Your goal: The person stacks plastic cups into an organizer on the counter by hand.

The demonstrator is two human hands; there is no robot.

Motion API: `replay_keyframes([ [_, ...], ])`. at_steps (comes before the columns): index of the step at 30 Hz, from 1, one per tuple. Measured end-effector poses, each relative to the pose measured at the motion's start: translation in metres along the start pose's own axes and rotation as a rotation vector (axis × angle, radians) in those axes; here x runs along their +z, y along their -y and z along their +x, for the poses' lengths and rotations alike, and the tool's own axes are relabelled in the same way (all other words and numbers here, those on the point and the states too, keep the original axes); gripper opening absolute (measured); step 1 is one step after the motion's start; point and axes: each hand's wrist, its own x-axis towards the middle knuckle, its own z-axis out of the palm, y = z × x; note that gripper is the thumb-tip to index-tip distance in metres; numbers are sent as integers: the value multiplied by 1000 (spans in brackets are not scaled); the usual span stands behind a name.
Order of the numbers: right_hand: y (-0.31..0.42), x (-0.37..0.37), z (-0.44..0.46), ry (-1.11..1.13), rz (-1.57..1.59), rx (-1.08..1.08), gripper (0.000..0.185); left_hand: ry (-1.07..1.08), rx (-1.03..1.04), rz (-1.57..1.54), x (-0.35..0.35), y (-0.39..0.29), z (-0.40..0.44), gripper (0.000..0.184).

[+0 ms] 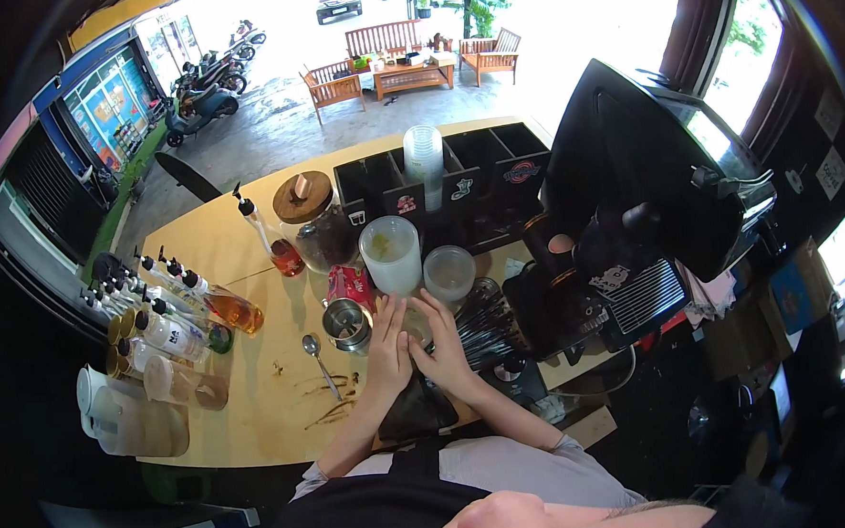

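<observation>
Centre of frame: your left hand [387, 350] and right hand [443, 347] sit close together over the worktop [283, 419], each grip with fingers extended, the metal jug [347, 327] just left of them, white tub [391, 258] just beyond, black straws [483, 330] at right.

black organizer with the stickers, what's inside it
A tall stack of clear plastic cups stands in one compartment. The front wall of the black organizer hides the floors of the other compartments.
</observation>
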Motion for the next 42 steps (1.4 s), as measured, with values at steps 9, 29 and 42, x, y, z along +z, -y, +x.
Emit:
replay_keyframes([
  [9, -14, 16, -7, 90, 121, 209, 94, -104, -127, -125, -3, 20, -11, 49],
  [29, -25, 35, -31, -25, 241, 233, 101, -21, -173, -394, -10, 40, -38, 51],
  [42, -18, 29, -29, -99, -132, 87, 103, -28, -151, -394, -9, 46, -37, 48],
])
